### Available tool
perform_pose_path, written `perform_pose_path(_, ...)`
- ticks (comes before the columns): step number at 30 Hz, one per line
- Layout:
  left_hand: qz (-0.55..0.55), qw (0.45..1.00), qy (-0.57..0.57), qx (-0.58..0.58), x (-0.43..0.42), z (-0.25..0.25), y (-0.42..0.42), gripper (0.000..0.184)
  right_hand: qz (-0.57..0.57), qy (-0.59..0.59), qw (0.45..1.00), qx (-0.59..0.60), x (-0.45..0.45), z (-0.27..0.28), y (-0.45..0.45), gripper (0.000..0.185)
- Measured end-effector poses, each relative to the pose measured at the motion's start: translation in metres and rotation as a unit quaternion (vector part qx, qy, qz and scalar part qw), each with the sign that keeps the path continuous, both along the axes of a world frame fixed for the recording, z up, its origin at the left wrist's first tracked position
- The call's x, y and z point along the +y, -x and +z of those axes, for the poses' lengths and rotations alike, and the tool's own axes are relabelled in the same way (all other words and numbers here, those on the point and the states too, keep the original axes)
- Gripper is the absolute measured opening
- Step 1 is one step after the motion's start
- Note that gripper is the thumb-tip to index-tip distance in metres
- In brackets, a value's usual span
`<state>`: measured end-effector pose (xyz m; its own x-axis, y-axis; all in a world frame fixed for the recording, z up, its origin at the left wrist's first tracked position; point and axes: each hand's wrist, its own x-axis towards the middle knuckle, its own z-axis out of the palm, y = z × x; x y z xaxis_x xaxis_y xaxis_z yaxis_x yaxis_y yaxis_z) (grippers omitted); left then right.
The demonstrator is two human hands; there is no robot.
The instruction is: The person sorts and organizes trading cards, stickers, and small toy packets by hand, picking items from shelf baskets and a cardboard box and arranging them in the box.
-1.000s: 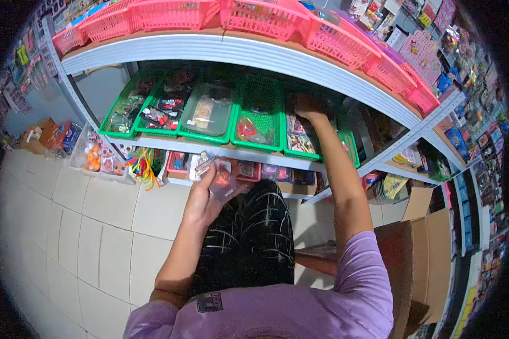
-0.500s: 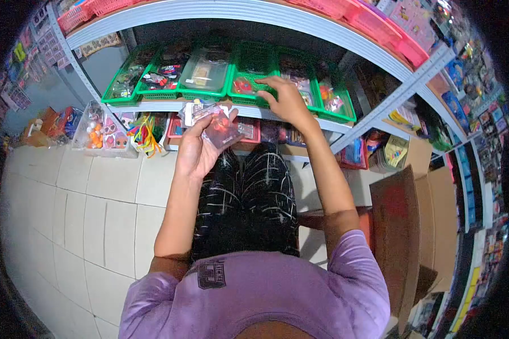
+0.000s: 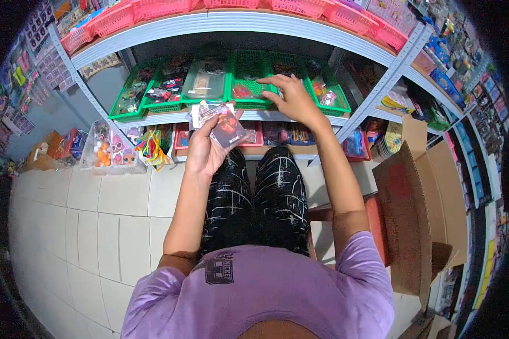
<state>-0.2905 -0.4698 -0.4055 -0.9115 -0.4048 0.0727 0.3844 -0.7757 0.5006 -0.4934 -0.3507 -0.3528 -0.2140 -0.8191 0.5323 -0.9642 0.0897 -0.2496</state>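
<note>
My left hand (image 3: 205, 150) is closed around several small clear plastic packets (image 3: 228, 129); the top one has a red and orange item inside. My right hand (image 3: 293, 99) hangs over the row of baskets with its fingers apart and nothing visible in them. Beneath its fingertips is a green basket (image 3: 249, 104) with a few red items (image 3: 242, 91) in it. To the left stands another green basket holding a clear plastic tray (image 3: 205, 85). The basket just right of it is partly hidden by my right hand.
Pink baskets (image 3: 232, 3) line the upper shelf (image 3: 232, 22). Below are red trays and a clear bin (image 3: 115, 164) of small toys. An open cardboard box (image 3: 407, 220) stands at the right beside a red stool. A metal shelf post (image 3: 382, 85) slants at the right.
My right hand has come out of the back of a right-hand green basket and moved left, its fingers now apart. The left hand still holds the packets, and the view has shifted.
</note>
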Motion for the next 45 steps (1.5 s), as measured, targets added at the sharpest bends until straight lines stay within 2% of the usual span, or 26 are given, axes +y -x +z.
perform_pose_path(3, 0.009, 1.000, 0.011, 0.000, -0.005, 0.001, 0.003, 0.035, 0.016, 0.013, 0.999, 0.024, -0.005, 0.004, -0.003, 0.030)
perform_pose_path(6, 0.007, 1.000, 0.008, -0.020, -0.013, -0.006, 0.005, 0.034, 0.098, -0.005, 0.994, -0.038, -0.015, 0.022, -0.011, 0.028)
perform_pose_path(9, -0.002, 0.997, 0.039, -0.066, -0.027, -0.014, 0.004, 0.044, 0.156, -0.070, 0.972, -0.162, -0.039, 0.033, -0.020, 0.032)
perform_pose_path(13, 0.041, 0.997, 0.033, -0.048, -0.030, 0.003, 0.003, 0.040, 0.185, -0.125, 0.933, -0.281, -0.062, 0.036, -0.025, 0.039)
perform_pose_path(16, 0.036, 0.997, 0.019, -0.065, -0.042, -0.009, 0.019, 0.040, 0.178, -0.121, 0.898, -0.384, -0.066, 0.022, -0.019, 0.040)
perform_pose_path(18, 0.039, 0.996, 0.021, -0.081, -0.044, -0.018, 0.030, 0.039, 0.152, -0.094, 0.898, -0.401, -0.058, 0.017, -0.023, 0.030)
perform_pose_path(22, -0.001, 0.993, 0.006, -0.117, -0.022, -0.015, 0.045, 0.036, 0.084, -0.043, 0.893, -0.440, -0.033, 0.001, -0.018, 0.025)
perform_pose_path(24, -0.058, 0.996, -0.003, -0.073, -0.016, -0.012, 0.052, 0.037, 0.030, -0.028, 0.891, -0.452, -0.019, -0.004, -0.010, 0.025)
perform_pose_path(25, -0.074, 0.995, -0.006, -0.062, -0.013, -0.014, 0.056, 0.038, 0.022, -0.007, 0.872, -0.490, -0.013, -0.007, -0.005, 0.023)
perform_pose_path(29, -0.059, 0.996, 0.024, -0.059, 0.002, -0.011, 0.062, 0.036, 0.042, -0.002, 0.834, -0.550, -0.001, -0.015, 0.009, 0.019)
perform_pose_path(32, -0.043, 0.997, 0.018, -0.058, 0.009, -0.010, 0.064, 0.035, 0.072, 0.010, 0.811, -0.581, 0.002, -0.021, 0.017, 0.028)
perform_pose_path(33, -0.037, 0.997, 0.016, -0.068, 0.010, -0.009, 0.064, 0.036, 0.045, -0.027, 0.837, -0.545, 0.000, -0.025, 0.024, 0.034)
perform_pose_path(36, -0.021, 0.997, -0.017, -0.079, 0.010, -0.009, 0.061, 0.035, 0.024, 0.054, 0.850, -0.523, 0.017, -0.016, 0.031, 0.033)
perform_pose_path(38, -0.009, 0.994, -0.031, -0.104, 0.008, -0.013, 0.062, 0.035, -0.015, 0.090, 0.883, -0.461, 0.025, -0.003, 0.038, 0.034)
perform_pose_path(40, -0.008, 0.993, -0.001, -0.114, 0.013, -0.007, 0.060, 0.031, 0.012, 0.071, 0.879, -0.472, 0.029, 0.013, 0.041, 0.031)
perform_pose_path(43, -0.007, 0.989, 0.076, -0.128, 0.020, -0.010, 0.064, 0.031, 0.050, -0.059, 0.956, -0.282, 0.026, 0.019, 0.041, 0.029)
perform_pose_path(44, -0.006, 0.986, 0.109, -0.127, 0.022, -0.015, 0.066, 0.032, 0.072, -0.059, 0.972, -0.218, 0.020, 0.006, 0.045, 0.027)
perform_pose_path(45, -0.006, 0.982, 0.143, -0.125, 0.023, -0.019, 0.069, 0.033, 0.085, -0.096, 0.964, -0.233, 0.018, 0.006, 0.040, 0.027)
